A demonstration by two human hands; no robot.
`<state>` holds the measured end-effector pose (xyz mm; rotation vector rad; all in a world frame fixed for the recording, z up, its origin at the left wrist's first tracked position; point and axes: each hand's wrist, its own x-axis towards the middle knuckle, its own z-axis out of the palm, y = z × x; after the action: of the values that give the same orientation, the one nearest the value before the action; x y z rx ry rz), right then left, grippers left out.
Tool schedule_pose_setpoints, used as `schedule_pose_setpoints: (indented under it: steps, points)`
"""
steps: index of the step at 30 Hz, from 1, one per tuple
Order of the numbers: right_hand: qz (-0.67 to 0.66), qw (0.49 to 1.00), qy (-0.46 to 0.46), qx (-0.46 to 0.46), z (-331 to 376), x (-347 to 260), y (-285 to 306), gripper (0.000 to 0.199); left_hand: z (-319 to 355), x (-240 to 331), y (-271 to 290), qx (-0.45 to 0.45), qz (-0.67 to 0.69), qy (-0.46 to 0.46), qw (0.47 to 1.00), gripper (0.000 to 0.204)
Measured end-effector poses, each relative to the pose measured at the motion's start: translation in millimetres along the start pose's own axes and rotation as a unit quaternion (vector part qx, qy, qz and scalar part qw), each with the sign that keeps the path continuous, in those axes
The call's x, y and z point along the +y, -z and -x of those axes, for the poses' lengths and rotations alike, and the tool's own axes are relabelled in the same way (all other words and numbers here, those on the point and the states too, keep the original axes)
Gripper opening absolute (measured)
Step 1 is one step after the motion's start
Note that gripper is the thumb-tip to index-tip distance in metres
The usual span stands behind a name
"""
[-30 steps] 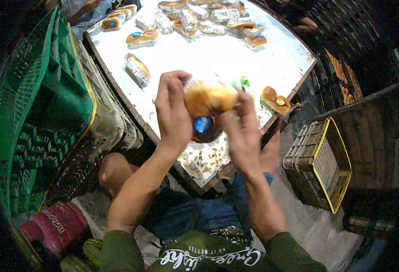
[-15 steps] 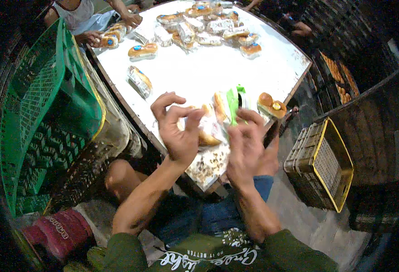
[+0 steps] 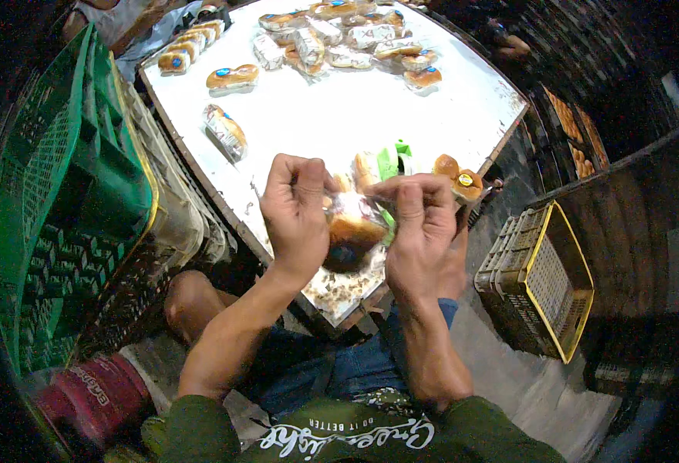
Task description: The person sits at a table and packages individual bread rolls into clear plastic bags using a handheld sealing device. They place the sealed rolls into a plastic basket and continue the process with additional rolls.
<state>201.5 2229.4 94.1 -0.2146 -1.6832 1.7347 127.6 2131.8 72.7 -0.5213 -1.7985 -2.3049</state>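
A brown-topped bread roll (image 3: 357, 229) in a clear plastic wrapper hangs between my hands above the near corner of the white table. My left hand (image 3: 296, 220) pinches the wrapper's left side, thumb against fingers. On the other side my right hand (image 3: 422, 235) pinches the wrapper too, its thumb raised against the bent forefinger. Motion blurs the roll's lower end. Just beyond, another roll (image 3: 365, 167) and a bright green packet (image 3: 388, 163) lie close together. Right of them sits a pair of round-topped buns (image 3: 458, 176) with a yellow sticker.
Several wrapped rolls (image 3: 348, 57) are heaped at the table's far side. A row of rolls (image 3: 190, 48) lies far left, near another person's arm (image 3: 137, 21). Green crates (image 3: 112, 174) stand left, a yellow-rimmed crate (image 3: 536, 282) right, a red cylinder (image 3: 92, 397) lower left.
My spread fingers have closed on the wrapper, and the roll has come nearer to me, off the table. The other person's hands have drawn back from the row of rolls.
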Motion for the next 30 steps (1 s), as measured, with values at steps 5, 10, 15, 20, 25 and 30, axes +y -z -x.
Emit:
schedule_pose_setpoints:
  steps: [5, 10, 15, 20, 25, 30]
  points:
    - [-0.092, 0.994, -0.050, -0.026, 3, -2, -6, 0.015, -6, -1, 9, -0.137, 0.057, 0.239, 0.959, 0.027]
    - [-0.013, 0.998, -0.069, 0.002, -1, -4, -5, 0.014, 33, 1, -7, -0.033, -0.057, -0.031, 0.997, 0.031]
    - [0.218, 0.970, 0.096, 0.038, 2, 2, -15, 0.031, 22, 2, -2, -0.055, -0.044, 0.114, 0.991, 0.028]
    - [0.274, 0.956, 0.011, -0.104, 17, 10, -12, 0.046, 18, 6, 6, -0.043, 0.009, 0.090, 0.995, 0.030]
    - [0.303, 0.938, 0.040, -0.164, -5, 4, 4, 0.035, 9, -10, 12, -0.089, -0.038, 0.027, 0.995, 0.028]
    - [0.328, 0.935, 0.086, -0.105, 6, -6, 1, 0.022, 12, -9, 11, -0.116, -0.027, 0.072, 0.990, 0.029]
